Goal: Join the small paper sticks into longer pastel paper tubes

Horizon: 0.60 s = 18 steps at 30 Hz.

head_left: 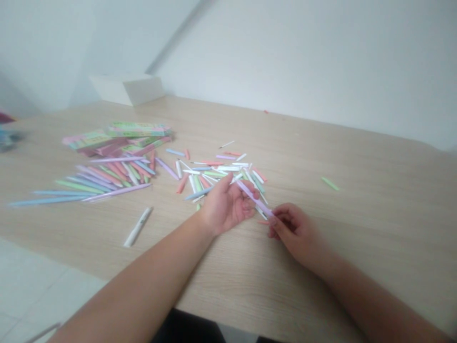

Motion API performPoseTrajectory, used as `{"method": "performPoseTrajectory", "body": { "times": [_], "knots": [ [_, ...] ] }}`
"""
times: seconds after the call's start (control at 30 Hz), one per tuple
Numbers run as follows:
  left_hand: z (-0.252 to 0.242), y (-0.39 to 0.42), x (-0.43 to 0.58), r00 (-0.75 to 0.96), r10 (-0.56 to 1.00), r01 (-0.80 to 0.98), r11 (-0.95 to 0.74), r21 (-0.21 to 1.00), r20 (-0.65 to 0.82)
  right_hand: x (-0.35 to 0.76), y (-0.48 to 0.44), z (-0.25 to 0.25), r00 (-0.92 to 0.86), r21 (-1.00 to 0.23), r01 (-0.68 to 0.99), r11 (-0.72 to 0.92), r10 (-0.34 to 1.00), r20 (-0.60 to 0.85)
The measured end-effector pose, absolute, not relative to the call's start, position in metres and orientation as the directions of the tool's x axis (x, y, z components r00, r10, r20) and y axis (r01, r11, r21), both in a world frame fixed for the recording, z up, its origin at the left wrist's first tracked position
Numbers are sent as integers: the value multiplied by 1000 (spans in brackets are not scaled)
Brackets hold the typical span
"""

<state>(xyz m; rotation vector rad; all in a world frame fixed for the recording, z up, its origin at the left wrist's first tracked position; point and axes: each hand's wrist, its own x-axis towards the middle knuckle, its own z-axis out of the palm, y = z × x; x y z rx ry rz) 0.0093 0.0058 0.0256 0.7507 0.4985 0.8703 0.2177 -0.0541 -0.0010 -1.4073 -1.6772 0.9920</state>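
A lilac pen [263, 206] slants between my two hands above the table. My right hand [296, 231] pinches its lower end between thumb and fingers. The upper part lies across the fingers of my left hand [228, 205], which is turned palm up, with a fingertip curled over the pen. Just behind my left hand lies a loose heap of pen parts [217, 172], made up of pastel caps or barrels and thin white refills. My left wrist and fingers cover part of this heap.
Left of the heap is a pile of pastel pens [103, 178], with green and pink packs [139, 128] behind it. A white pen [138, 227] lies near the front edge. One green piece [330, 183] sits at right. A white box [128, 89] stands by the wall.
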Motion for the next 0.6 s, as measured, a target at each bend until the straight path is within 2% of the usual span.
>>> {"method": "performPoseTrajectory", "body": {
  "times": [0.13,0.3,0.47,0.6],
  "knots": [
    [26,7,8,581,806,-508,466,725,-111,218,-55,-5,-193,-890,426,161,978,85],
    [25,8,8,624,778,-551,507,663,-77,223,-55,-3,-225,-827,527,197,970,88],
    [21,8,9,642,762,-546,526,652,-77,225,-53,2,-254,-727,653,215,966,57],
    [19,10,11,640,764,-536,518,667,-79,224,-55,6,-242,-699,687,200,970,39]
  ]
}}
